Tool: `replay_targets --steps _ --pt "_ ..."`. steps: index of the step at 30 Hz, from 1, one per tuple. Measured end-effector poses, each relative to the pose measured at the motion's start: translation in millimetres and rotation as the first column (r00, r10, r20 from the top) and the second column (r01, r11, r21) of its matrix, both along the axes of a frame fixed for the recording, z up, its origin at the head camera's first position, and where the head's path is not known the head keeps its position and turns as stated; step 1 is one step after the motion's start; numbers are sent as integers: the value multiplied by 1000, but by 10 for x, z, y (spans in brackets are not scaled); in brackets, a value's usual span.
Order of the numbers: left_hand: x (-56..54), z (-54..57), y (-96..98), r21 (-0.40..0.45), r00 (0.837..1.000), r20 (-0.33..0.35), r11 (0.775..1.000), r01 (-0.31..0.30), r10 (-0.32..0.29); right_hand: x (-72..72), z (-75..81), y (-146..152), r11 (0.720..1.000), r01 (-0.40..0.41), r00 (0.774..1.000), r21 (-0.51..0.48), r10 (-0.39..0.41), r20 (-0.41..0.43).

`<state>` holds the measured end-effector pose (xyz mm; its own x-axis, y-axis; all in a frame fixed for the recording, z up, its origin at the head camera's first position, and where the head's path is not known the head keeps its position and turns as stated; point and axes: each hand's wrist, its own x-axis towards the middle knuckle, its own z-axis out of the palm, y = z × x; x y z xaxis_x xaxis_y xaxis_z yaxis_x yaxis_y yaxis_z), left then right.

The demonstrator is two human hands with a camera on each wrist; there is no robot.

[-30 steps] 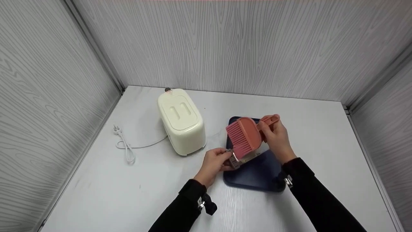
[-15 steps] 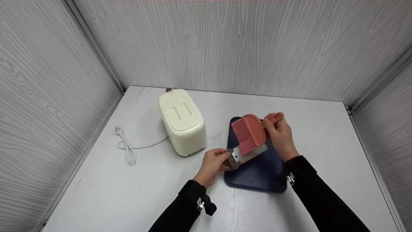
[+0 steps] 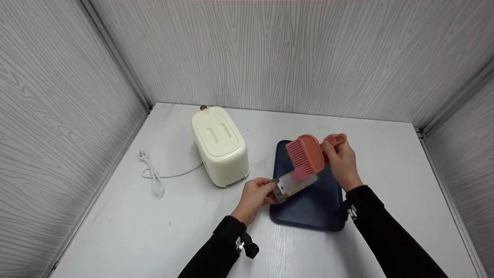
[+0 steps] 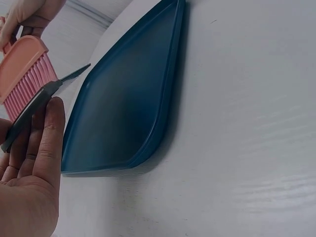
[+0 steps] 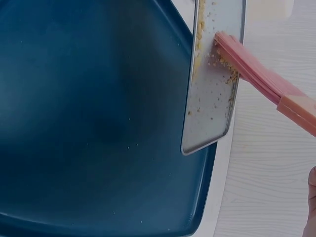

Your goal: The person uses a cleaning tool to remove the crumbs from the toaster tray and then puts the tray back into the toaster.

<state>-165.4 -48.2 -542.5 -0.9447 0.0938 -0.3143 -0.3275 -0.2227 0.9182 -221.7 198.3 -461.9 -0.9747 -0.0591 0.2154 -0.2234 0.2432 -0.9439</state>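
Observation:
My left hand [image 3: 254, 195] pinches the grey end of a shallow metal crumb tray [image 3: 287, 183]. The tray is held above a dark blue serving tray [image 3: 308, 214]. In the right wrist view, yellowish crumbs lie along the long edges and across the middle of the crumb tray [image 5: 212, 98]. My right hand [image 3: 341, 164] grips the handle of a coral-pink brush [image 3: 313, 154]. Its pink bristles [image 5: 252, 69] touch the crumb tray's surface, bent at the tips. From the left wrist, the crumb tray [image 4: 32, 111] shows edge-on between thumb and fingers.
A cream toaster [image 3: 220, 144] with a lid on top stands left of the blue tray. Its cord leads left to a white plug [image 3: 142, 155] on the table. Tiny specks dot the blue tray [image 5: 98, 148]. Wood-grain panels [image 3: 266, 54] enclose the table's back and sides.
The brush and my right hand have moved to the right along the crumb tray, uncovering more of its surface near my left hand. The left hand stays nearly still.

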Motion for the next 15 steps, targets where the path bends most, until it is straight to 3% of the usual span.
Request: replay_targets --steps 8,15 --pt "-8 0 -1 -19 1000 7 1000 -2 2 -18 11 39 993 65 998 98 -64 -16" --pt "-9 0 -8 -27 1000 14 1000 -2 3 -228 -292 217 981 109 993 159 -100 -62"
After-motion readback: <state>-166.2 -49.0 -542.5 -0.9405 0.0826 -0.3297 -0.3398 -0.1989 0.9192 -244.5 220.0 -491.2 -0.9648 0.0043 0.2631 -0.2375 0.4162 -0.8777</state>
